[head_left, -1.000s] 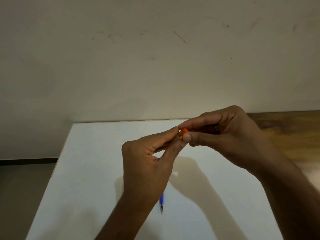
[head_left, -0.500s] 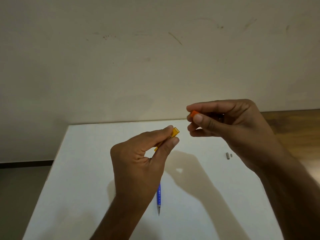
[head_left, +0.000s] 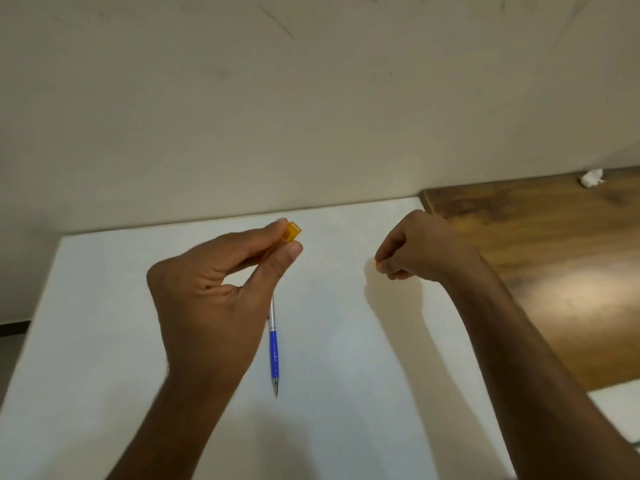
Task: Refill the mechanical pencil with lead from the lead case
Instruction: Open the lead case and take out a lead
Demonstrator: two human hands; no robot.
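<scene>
My left hand pinches a translucent orange lead case between thumb and forefinger, its open end pointing up and to the right, above the white table. My right hand is lowered close to the table at the right, fingers curled around a small orange cap, of which only a sliver shows. A mechanical pencil with a blue grip and silver barrel lies on the table below my left hand, tip toward me; its upper end is hidden behind my thumb.
The white table meets a beige wall at the back. A brown wooden surface adjoins it on the right, with a crumpled white scrap near the wall. The table's left edge drops off to the floor.
The cap came off the lead case. My right hand carried it to the right and down toward the table, while my left hand kept holding the case.
</scene>
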